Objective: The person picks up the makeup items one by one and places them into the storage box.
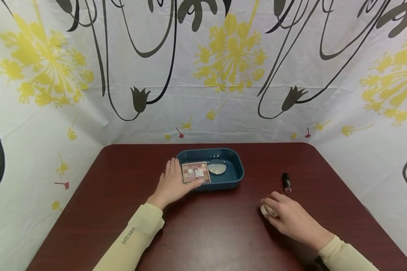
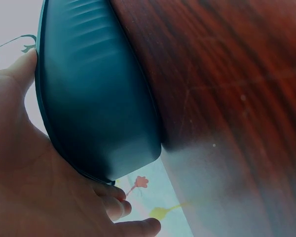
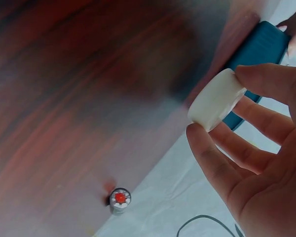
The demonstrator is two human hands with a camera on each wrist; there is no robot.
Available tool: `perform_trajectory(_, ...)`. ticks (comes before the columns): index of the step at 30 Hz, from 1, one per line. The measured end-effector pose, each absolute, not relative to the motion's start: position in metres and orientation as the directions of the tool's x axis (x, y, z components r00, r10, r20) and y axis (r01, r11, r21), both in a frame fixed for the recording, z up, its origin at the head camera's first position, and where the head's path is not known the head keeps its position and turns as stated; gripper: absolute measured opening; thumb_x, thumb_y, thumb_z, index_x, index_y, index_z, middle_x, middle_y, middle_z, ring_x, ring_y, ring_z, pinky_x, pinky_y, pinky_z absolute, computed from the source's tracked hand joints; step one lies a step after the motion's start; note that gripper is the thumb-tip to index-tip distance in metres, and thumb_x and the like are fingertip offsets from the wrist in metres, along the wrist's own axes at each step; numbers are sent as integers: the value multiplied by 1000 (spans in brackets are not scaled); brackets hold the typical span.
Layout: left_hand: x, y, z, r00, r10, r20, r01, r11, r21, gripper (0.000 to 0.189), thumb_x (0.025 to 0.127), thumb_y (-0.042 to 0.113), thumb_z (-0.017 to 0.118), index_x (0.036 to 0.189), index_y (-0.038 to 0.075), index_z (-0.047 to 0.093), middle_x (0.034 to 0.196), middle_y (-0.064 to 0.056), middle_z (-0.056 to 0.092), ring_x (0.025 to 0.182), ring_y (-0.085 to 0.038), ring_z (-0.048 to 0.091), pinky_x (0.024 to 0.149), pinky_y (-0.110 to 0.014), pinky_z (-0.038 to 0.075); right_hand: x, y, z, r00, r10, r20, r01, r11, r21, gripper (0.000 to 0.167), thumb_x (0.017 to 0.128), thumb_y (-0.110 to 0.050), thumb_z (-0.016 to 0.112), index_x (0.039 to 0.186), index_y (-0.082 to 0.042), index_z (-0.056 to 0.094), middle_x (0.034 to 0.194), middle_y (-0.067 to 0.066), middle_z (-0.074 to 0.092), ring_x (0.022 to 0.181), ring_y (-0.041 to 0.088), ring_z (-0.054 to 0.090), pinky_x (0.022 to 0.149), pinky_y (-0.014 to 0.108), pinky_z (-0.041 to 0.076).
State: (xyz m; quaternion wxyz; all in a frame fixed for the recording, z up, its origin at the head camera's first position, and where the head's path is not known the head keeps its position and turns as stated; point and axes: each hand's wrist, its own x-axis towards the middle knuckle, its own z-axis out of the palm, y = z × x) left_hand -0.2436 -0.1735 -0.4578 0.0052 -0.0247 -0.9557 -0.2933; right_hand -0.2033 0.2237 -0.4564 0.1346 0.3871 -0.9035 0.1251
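Observation:
A blue tray [image 1: 227, 185] stands toward the table's far side. My left hand [image 1: 172, 185] lies along its left end, fingers extended and thumb at the front rim beside the palette. In the left wrist view the thumb and palm touch the rim of the tray [image 2: 96, 98]. An eyeshadow palette [image 1: 196, 173] with printed lettering leans in the tray's left part, beside a pale oval item [image 1: 217, 169]. My right hand [image 1: 288, 214] pinches a short, round white piece [image 3: 214, 101] between thumb and fingers, over the table's right half.
A small dark tube [image 1: 286, 182] with a pinkish clear end is on the table beyond my right hand. The reddish-brown wooden table [image 1: 210, 233] has rounded far corners. Behind and around it hangs a white cloth [image 1: 196, 75] with floral prints.

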Motion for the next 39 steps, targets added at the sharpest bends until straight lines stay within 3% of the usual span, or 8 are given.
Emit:
perform_trajectory(12, -245, -174, -460, -999, 41, 20, 45, 829, 558, 133, 73, 89, 55, 161, 4, 3, 168, -15, 0, 153, -34, 1, 115, -64, 17, -209, 207, -448, -680, -608, 410, -707, 692, -146, 35, 84, -20, 81, 117, -22, 69, 108, -8, 59, 79, 4, 55, 62, 25, 48)
perform_trajectory(19, -244, -174, -459, -999, 42, 23, 48, 826, 561, 132, 74, 86, 58, 161, 4, 3, 168, -16, 1, 153, -35, 2, 115, -65, 18, -217, 194, -439, -691, -581, 431, -695, 697, -175, 35, 86, -22, 80, 119, -21, 69, 112, -7, 60, 86, 5, 57, 66, 26, 51)
perform_trajectory(28, -245, -174, -459, -999, 40, 30, 50, 828, 558, 135, 72, 90, 54, 161, 3, 3, 168, -17, 2, 153, -35, 2, 115, -64, 18, -225, 175, -421, -656, -584, 478, -721, 673, -168, 35, 88, -24, 79, 121, -23, 69, 115, -9, 58, 93, 4, 58, 69, 28, 52)
perform_trajectory(39, -244, -174, -457, -998, 49, 35, 60, 827, 560, 132, 74, 86, 58, 161, 2, 4, 167, -19, 3, 152, -38, 3, 113, -67, 18, -233, 160, -411, -677, -561, 476, -712, 664, -230, 38, 89, -23, 79, 125, -21, 68, 118, -6, 59, 85, 6, 59, 62, 26, 50)
